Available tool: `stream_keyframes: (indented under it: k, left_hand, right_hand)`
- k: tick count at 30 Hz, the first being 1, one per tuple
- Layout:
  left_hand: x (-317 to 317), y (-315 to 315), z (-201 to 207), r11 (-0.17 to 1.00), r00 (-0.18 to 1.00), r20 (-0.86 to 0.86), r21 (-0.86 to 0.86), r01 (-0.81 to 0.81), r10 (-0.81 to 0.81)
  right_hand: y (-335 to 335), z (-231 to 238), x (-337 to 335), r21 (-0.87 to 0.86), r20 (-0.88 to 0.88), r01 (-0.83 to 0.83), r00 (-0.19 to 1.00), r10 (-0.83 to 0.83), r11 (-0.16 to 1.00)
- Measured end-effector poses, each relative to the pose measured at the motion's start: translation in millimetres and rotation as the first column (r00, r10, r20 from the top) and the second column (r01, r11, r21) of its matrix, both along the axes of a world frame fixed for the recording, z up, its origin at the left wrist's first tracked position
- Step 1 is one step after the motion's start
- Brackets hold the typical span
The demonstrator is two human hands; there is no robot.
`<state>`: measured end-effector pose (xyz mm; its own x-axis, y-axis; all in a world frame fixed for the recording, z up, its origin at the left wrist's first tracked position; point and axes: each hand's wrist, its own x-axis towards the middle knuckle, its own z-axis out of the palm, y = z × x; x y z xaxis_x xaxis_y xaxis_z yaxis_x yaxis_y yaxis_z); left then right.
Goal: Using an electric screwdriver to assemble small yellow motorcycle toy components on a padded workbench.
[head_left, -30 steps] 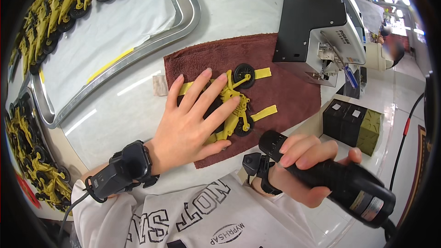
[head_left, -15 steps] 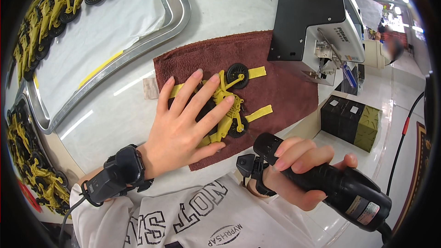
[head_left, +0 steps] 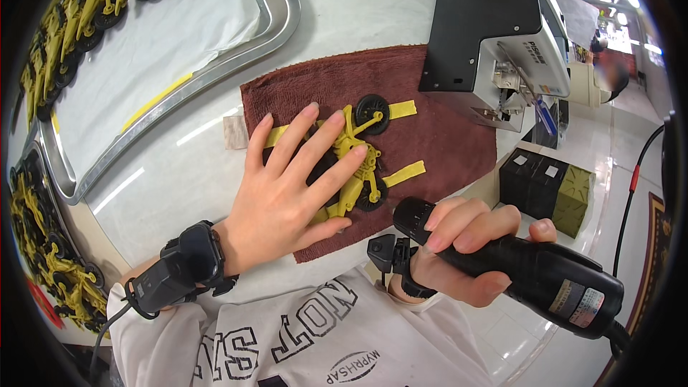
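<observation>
A yellow plastic toy vehicle frame (head_left: 356,145) with black wheels lies on a dark red cloth (head_left: 448,147). My left hand (head_left: 287,179) rests over its left part, fingers spread and pressing down on it, so much of that part is hidden. My right hand (head_left: 473,240) is wrapped round a black corded electric screwdriver (head_left: 555,279). The screwdriver's front end points up and left, towards the lower wheel (head_left: 372,193), and stands apart from it. Strips of yellow tape (head_left: 405,174) lie on the cloth beside the wheels.
A metal tray (head_left: 283,29) with a white liner and several similar yellow frames stands at the upper left; a second tray (head_left: 54,244) of them is below it. A black-and-white machine (head_left: 480,36) and a black-and-olive box (head_left: 534,183) stand on the right.
The screwdriver in my right hand has shifted slightly, its rear end swinging right and its front end a little up. My left hand has stayed nearly still on the toy vehicle frame.
</observation>
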<state>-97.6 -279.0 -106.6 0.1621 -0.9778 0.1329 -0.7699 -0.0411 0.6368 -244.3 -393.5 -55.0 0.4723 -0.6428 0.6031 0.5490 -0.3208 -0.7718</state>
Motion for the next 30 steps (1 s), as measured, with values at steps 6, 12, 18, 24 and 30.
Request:
stream_keyframes:
  k: [6, 12, 18, 24, 30]
  left_hand:
    - [-1.7, -1.9, 0.3, 1.000, 0.998, -0.062, -0.022, 0.004, -0.005]
    - [-3.5, -5.6, 1.8, 1.000, 1.000, -0.018, 0.021, 0.008, -0.008]
    - [-5.0, -3.9, -0.6, 0.999, 1.000, 0.001, -0.038, 0.000, 0.000]
    - [-6.7, -2.1, -4.6, 0.995, 0.999, -0.029, -0.097, -0.018, 0.015]
    - [-5.3, -0.6, -6.4, 0.995, 0.999, -0.005, -0.086, -0.049, 0.049]
  right_hand:
    - [-9.3, -0.6, -6.2, -0.097, -0.079, -0.162, 0.985, 0.155, 0.982]
    - [-17.7, 14.3, -7.1, -0.119, 0.046, -0.024, 0.998, 0.030, 0.993]
    - [-78.7, 75.6, 4.8, -0.110, 0.174, 0.441, 0.891, -0.420, 0.891]
    - [-112.1, 61.6, 24.8, -0.174, -0.011, 0.617, 0.778, -0.628, 0.768]
    - [-47.9, 51.8, -0.8, -0.070, 0.070, 0.216, 0.975, -0.211, 0.974]
